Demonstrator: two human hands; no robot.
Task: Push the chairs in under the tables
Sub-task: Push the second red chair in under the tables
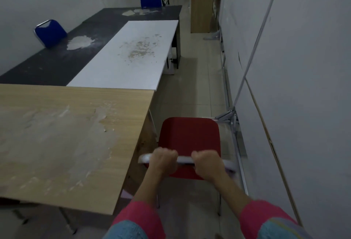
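Head view: you stand behind a red-seated chair with a silver metal frame (190,140), both hands on the top rail of its backrest. Your left hand (164,159) curls round the rail near its left end; your right hand (207,163) curls round it just beside, toward the right end. Pink sleeves (138,217) cover your forearms. The red chair sits in the aisle on the pale tiled floor (191,90), just beside the right edge of a light wooden table with a scuffed, whitish-stained top (66,140), not under it. Beyond that table, a white rectangular tabletop (131,56) lies against a long black table (57,62). Two blue chairs with silver frames stand at the black table: one (50,33) at its left side, one (151,0) at its far end. A small light-wood cabinet (202,8) stands farther down the aisle by the grey wall (303,48).
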